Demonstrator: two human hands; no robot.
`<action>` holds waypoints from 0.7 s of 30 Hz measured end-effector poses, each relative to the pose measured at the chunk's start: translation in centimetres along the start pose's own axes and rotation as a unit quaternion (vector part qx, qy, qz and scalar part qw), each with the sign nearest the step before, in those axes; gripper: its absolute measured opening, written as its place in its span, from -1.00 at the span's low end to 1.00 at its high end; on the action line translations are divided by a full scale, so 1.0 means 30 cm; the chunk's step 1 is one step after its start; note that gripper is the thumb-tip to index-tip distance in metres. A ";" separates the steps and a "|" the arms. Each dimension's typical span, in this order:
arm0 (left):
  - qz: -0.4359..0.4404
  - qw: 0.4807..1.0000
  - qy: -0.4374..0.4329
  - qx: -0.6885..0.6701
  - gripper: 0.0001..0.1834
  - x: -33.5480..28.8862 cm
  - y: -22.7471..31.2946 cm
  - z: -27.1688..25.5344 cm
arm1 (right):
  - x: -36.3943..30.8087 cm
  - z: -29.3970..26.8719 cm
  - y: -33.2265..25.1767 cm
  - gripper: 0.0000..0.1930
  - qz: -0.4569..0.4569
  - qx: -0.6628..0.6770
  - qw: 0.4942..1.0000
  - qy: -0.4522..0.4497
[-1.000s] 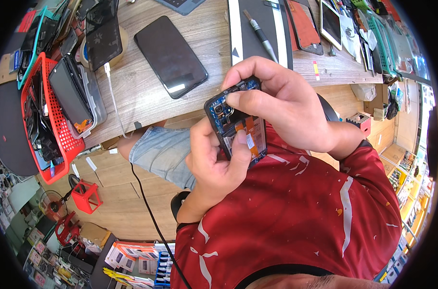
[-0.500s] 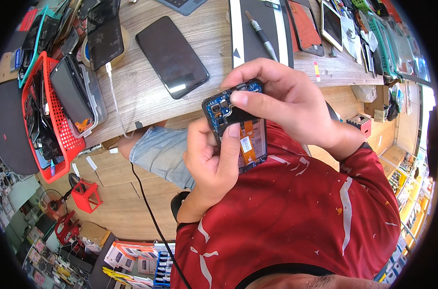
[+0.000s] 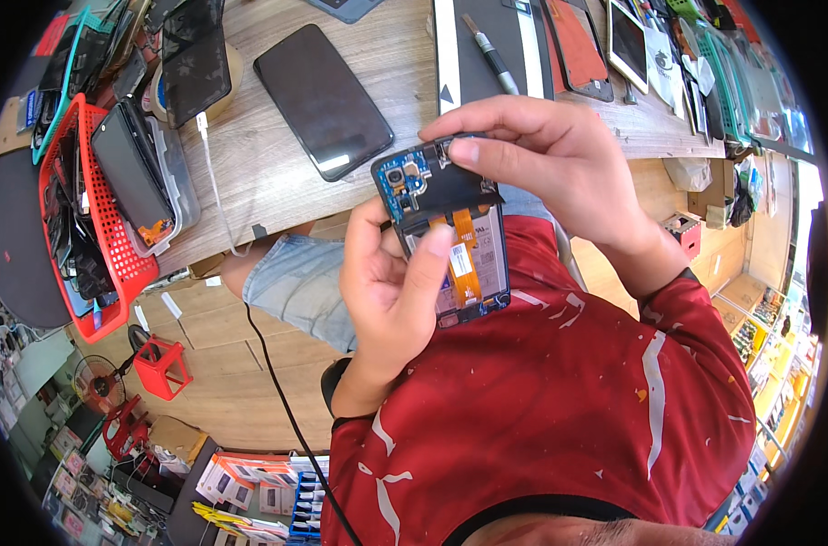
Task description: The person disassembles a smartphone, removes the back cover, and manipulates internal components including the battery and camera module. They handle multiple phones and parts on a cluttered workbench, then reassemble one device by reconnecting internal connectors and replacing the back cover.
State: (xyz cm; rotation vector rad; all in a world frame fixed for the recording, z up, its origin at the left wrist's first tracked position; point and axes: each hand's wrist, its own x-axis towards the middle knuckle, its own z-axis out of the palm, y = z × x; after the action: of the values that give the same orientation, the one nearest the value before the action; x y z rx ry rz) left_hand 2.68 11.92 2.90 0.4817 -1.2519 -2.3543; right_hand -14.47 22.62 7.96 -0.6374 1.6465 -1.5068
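An opened smartphone [image 3: 494,250] with its back off is held between my two hands above my lap, just off the table's front edge. Its blue circuit board [image 3: 391,187] with a camera module shows at the upper left. A black sheet [image 3: 450,191] covers the middle, and an orange flex cable [image 3: 464,264] runs down over the battery. My left hand [image 3: 387,282] is closed around the phone's left side, thumb on the face near the cable. My right hand [image 3: 560,164] pinches the upper right corner between thumb and fingers; the fingertips behind are hidden.
On the wooden table [image 3: 241,146] lie a dark phone [image 3: 323,102] and a pen-like tool [image 3: 491,56] on a black-and-white mat [image 3: 459,86]. Left stand a red basket [image 3: 114,264] of phone parts and a white cable [image 3: 212,173]. More phones and tools crowd the far right.
My right thumb has slid up and right to the phone's top corner, uncovering more of the black sheet. The phone has turned slightly, its top end shifting left.
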 end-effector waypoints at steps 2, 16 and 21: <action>-0.018 0.999 -0.036 0.003 -0.52 0.010 0.012 -0.014 | 0.009 -0.002 0.001 -0.75 0.003 0.005 1.000 0.010; -0.063 0.997 -0.050 -0.021 -0.51 0.026 0.028 -0.037 | 0.018 0.000 -0.006 -0.74 0.027 0.007 1.000 0.010; -0.072 0.996 -0.009 -0.049 -0.67 0.033 0.019 -0.046 | 0.018 -0.008 -0.012 -0.73 0.035 -0.025 0.999 0.001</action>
State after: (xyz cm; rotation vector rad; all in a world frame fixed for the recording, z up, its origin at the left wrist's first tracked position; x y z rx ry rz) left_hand 2.62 10.16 2.56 0.5360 -1.1383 -2.5319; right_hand -15.03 22.27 8.17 -0.5979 1.6961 -1.4206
